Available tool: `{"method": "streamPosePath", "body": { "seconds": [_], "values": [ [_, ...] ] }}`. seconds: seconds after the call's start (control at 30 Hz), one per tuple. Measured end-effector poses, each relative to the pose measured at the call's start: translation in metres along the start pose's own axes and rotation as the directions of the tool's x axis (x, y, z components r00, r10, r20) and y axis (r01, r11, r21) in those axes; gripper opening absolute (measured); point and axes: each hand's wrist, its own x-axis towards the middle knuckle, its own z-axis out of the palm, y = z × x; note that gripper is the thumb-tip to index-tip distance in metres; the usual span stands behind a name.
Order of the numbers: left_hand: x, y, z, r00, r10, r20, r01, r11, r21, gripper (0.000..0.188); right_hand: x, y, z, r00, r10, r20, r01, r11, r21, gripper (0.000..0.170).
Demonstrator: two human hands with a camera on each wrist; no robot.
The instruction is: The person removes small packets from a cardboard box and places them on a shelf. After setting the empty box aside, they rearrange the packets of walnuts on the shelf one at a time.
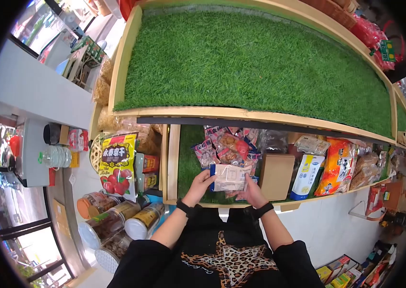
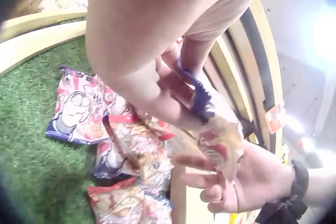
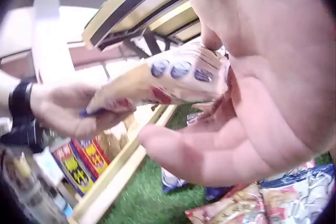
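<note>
Both hands hold a small snack bag (image 1: 230, 177), pale pink with blue at its left end, above the lower shelf. My left hand (image 1: 202, 185) pinches that blue end. The right hand (image 1: 254, 193) grips the opposite end; in the right wrist view the thumb and fingers (image 3: 210, 155) curl about the crimped edge of the bag (image 3: 178, 77). Small printed text and round blue marks show on the side facing that camera. Beneath and beyond the hands, several pink, white and blue snack packets (image 1: 227, 146) lie in a loose pile on green artificial grass.
A brown cardboard box (image 1: 278, 176) stands right of the hands, beside a white and blue pouch (image 1: 307, 176) and an orange bag (image 1: 337, 168). The upper grass-lined shelf (image 1: 251, 57) overhangs behind. At left are a yellow dried-fruit bag (image 1: 119, 165) and several plastic jars (image 1: 140, 221).
</note>
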Motion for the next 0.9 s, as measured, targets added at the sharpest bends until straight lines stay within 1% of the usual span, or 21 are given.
{"method": "streamPosePath", "body": {
  "seconds": [0.07,0.1,0.13,0.17,0.2,0.23,0.27,0.33,0.37,0.43,0.47,0.53,0.57,0.6,0.63,0.67,0.77,0.8,0.83,0.87,0.9],
  "values": [
    [0.004,0.005,0.008,0.978,0.184,-0.093,-0.197,0.967,-0.160,0.027,-0.008,-0.016,0.020,0.971,-0.228,-0.073,0.229,0.973,0.016,0.038],
    [-0.004,0.021,0.013,0.983,0.097,-0.158,-0.121,0.981,-0.149,0.040,-0.014,-0.024,0.022,0.962,-0.265,-0.065,0.260,0.963,-0.077,0.038],
    [-0.008,0.032,0.015,0.983,0.109,-0.149,-0.131,0.981,-0.145,0.040,-0.022,-0.032,0.035,0.958,-0.280,-0.063,0.274,0.958,-0.080,0.038],
    [-0.011,0.042,0.015,0.999,-0.042,0.001,0.040,0.923,-0.384,0.043,-0.030,-0.040,0.049,0.855,-0.518,0.021,0.472,0.761,-0.445,0.039],
    [-0.012,0.049,0.014,0.970,-0.156,0.185,0.235,0.790,-0.567,0.046,-0.042,-0.050,0.062,0.711,-0.678,0.186,0.571,0.403,-0.715,0.041],
    [-0.013,0.053,0.014,0.901,-0.025,0.432,0.333,0.678,-0.655,0.049,-0.055,-0.060,0.070,0.694,-0.658,0.294,0.521,0.176,-0.835,0.052],
    [-0.015,0.054,0.019,0.897,-0.021,0.441,0.334,0.686,-0.647,0.049,-0.067,-0.065,0.080,0.646,-0.633,0.427,0.519,-0.046,-0.854,0.055],
    [-0.042,0.080,0.045,0.968,0.040,0.246,0.075,0.895,-0.440,0.049,-0.086,-0.070,0.095,0.634,-0.552,0.541,0.504,-0.236,-0.831,0.056],
    [-0.047,0.090,0.051,0.975,0.065,0.214,0.020,0.928,-0.372,0.048,-0.090,-0.066,0.097,0.630,-0.557,0.542,0.503,-0.239,-0.830,0.056],
    [-0.052,0.100,0.056,0.960,0.111,0.257,-0.035,0.958,-0.284,0.048,-0.096,-0.057,0.100,0.607,-0.768,0.205,0.597,0.270,-0.756,0.055],
    [-0.053,0.103,0.058,0.943,0.145,0.299,-0.086,0.976,-0.200,0.048,-0.098,-0.057,0.099,0.600,-0.773,0.206,0.600,0.265,-0.755,0.055],
    [-0.058,0.106,0.065,0.942,0.132,0.308,-0.095,0.986,-0.134,0.053,-0.101,-0.055,0.096,0.739,-0.670,0.067,0.577,0.577,-0.578,0.054],
    [-0.062,0.108,0.070,0.922,0.203,0.329,-0.184,0.979,-0.087,0.056,-0.095,-0.050,0.089,0.750,-0.647,0.138,0.594,0.567,-0.570,0.050],
    [-0.065,0.110,0.075,0.896,0.270,0.353,-0.274,0.961,-0.041,0.059,-0.098,-0.050,0.092,0.745,-0.653,0.137,0.599,0.565,-0.568,0.050],
    [-0.063,0.108,0.080,0.869,0.343,0.358,-0.363,0.932,-0.011,0.064,-0.103,-0.051,0.098,0.804,-0.588,0.083,0.533,0.654,-0.537,0.047],
    [-0.061,0.106,0.081,0.867,0.343,0.363,-0.365,0.931,-0.008,0.064,-0.106,-0.052,0.102,0.857,-0.514,0.033,0.460,0.734,-0.500,0.044],
    [-0.057,0.096,0.081,0.886,0.356,0.297,-0.390,0.919,0.062,0.063,-0.099,-0.043,0.089,0.864,-0.503,0.006,0.446,0.762,-0.470,0.044],
    [-0.057,0.095,0.082,0.840,0.466,0.277,-0.536,0.792,0.293,0.061,-0.097,-0.041,0.088,0.863,-0.505,0.009,0.449,0.760,-0.470,0.044],
    [-0.057,0.094,0.083,0.774,0.565,0.286,-0.622,0.598,0.505,0.059,-0.095,-0.039,0.087,0.806,-0.591,-0.001,0.533,0.728,-0.432,0.042],
    [-0.060,0.094,0.083,0.773,0.566,0.286,-0.624,0.597,0.505,0.059,-0.094,-0.038,0.087,0.741,-0.671,-0.016,0.612,0.686,-0.393,0.041],
    [-0.063,0.096,0.082,0.875,0.396,0.278,-0.483,0.749,0.453,0.052,-0.096,-0.040,0.089,0.740,-0.672,-0.016,0.613,0.685,-0.394,0.041]
  ]
}}
